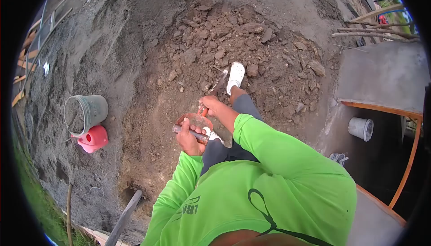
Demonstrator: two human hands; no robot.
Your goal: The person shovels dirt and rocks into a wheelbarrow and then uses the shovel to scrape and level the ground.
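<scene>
Lumpy brown dirt mound (233,53), left hand (187,138), right hand (211,104) both clenched round orange-gripped shovel (197,122)

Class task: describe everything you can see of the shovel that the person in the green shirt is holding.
The shovel with the orange D-shaped handle points away from the person into the brown clumpy soil pile. The left hand closes on the grey crossbar of the grip; the right hand holds the shaft just beyond it. The shaft runs towards the white shoe; the blade is mostly hidden in soil.
</scene>
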